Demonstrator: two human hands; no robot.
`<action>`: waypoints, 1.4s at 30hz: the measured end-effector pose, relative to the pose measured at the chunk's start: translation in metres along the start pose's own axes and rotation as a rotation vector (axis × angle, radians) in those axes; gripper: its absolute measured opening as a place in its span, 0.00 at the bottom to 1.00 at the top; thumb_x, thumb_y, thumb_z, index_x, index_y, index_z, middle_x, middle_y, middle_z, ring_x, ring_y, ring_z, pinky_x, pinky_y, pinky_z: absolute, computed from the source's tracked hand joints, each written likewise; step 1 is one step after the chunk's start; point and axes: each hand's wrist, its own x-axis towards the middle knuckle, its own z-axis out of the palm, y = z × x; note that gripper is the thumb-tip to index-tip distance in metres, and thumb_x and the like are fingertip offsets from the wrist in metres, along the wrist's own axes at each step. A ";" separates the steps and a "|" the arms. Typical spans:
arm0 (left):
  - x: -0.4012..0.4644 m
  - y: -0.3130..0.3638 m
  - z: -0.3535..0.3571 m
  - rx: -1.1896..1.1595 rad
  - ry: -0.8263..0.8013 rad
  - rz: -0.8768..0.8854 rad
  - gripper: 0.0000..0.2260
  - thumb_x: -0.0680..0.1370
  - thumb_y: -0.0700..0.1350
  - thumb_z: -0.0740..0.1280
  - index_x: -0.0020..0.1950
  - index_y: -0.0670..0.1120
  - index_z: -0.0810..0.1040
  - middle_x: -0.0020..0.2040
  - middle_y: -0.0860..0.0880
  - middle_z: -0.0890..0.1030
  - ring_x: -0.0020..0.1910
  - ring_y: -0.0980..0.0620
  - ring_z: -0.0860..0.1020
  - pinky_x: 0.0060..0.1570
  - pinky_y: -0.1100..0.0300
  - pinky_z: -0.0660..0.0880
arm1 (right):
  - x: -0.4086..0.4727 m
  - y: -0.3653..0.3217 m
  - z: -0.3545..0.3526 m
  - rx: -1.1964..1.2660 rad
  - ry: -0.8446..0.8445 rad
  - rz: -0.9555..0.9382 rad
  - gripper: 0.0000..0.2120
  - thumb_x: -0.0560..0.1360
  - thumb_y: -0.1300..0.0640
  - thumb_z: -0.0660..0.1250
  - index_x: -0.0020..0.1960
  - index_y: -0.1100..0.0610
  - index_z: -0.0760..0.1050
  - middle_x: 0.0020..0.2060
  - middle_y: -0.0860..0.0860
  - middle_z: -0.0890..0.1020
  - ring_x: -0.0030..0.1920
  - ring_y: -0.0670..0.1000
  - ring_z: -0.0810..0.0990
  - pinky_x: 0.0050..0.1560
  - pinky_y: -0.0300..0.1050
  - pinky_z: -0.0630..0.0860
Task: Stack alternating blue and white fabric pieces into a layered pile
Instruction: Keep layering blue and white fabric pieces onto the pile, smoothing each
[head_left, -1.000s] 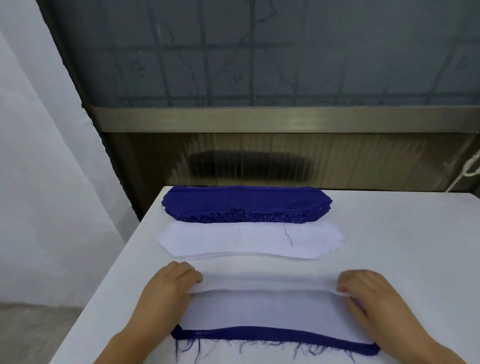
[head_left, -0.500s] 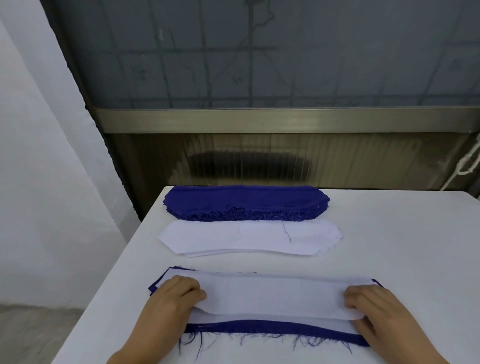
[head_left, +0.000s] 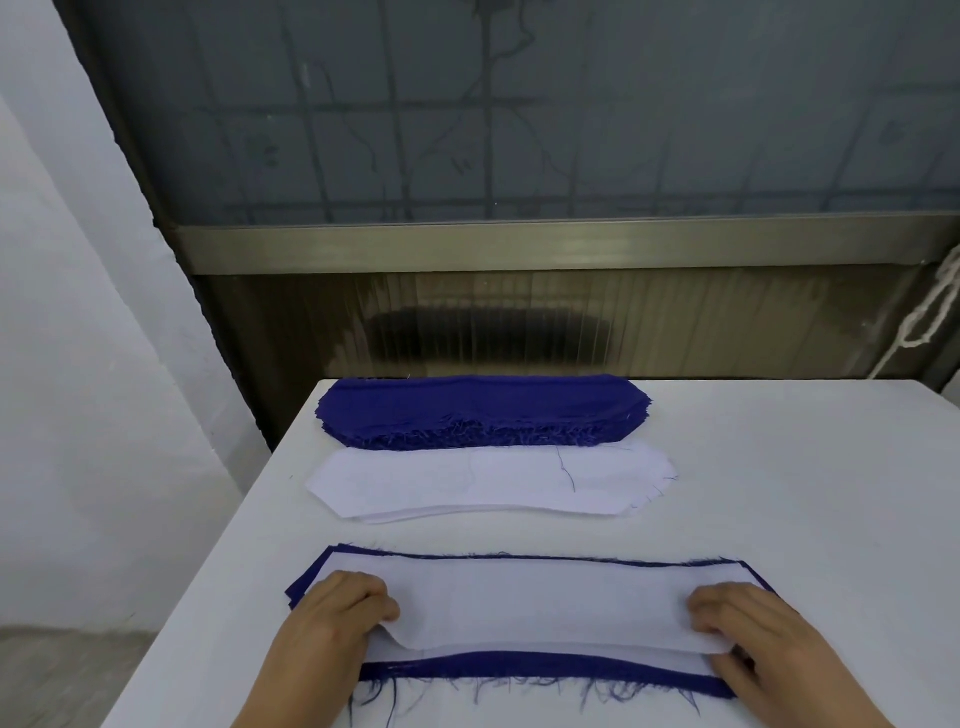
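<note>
A layered pile lies at the table's near edge, its top white piece (head_left: 535, 597) over a blue piece (head_left: 545, 667) with frayed threads. My left hand (head_left: 337, 613) grips the white piece's left end. At the right end, my right hand (head_left: 748, 623) holds the same piece with curled fingers. Its near edge is lifted slightly off the pile. Farther back sit a stack of white pieces (head_left: 488, 480) and, behind it, a stack of blue pieces (head_left: 483, 410).
The white table (head_left: 779, 493) extends to the right. Its left edge drops to the floor beside a white wall (head_left: 78, 364). A dark window panel and a metal rail (head_left: 519, 244) stand behind the table. A white rope (head_left: 930, 306) hangs at the far right.
Both hands have carried the white piece forward over the blue one and lowered it; it now covers most of the blue piece, with blue showing along the edges.
</note>
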 end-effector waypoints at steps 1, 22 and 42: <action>0.000 0.000 0.000 -0.009 0.000 0.001 0.15 0.69 0.40 0.57 0.37 0.47 0.84 0.40 0.53 0.81 0.44 0.62 0.72 0.42 0.66 0.71 | 0.000 -0.001 -0.001 0.010 0.001 0.009 0.11 0.68 0.58 0.58 0.37 0.55 0.80 0.43 0.42 0.81 0.47 0.37 0.74 0.48 0.26 0.67; -0.002 -0.013 -0.014 -0.102 -0.144 -0.209 0.05 0.69 0.49 0.61 0.38 0.53 0.76 0.40 0.62 0.74 0.40 0.61 0.69 0.42 0.67 0.68 | 0.012 0.012 -0.022 -0.102 -0.186 0.073 0.13 0.54 0.60 0.76 0.33 0.50 0.74 0.38 0.39 0.73 0.37 0.39 0.68 0.40 0.34 0.68; 0.216 0.002 0.074 -0.101 -0.075 -0.207 0.15 0.80 0.46 0.62 0.66 0.49 0.74 0.64 0.54 0.76 0.64 0.55 0.70 0.63 0.64 0.66 | 0.241 0.066 0.069 0.123 -0.164 0.401 0.05 0.78 0.57 0.65 0.53 0.53 0.76 0.50 0.47 0.77 0.52 0.49 0.75 0.55 0.44 0.74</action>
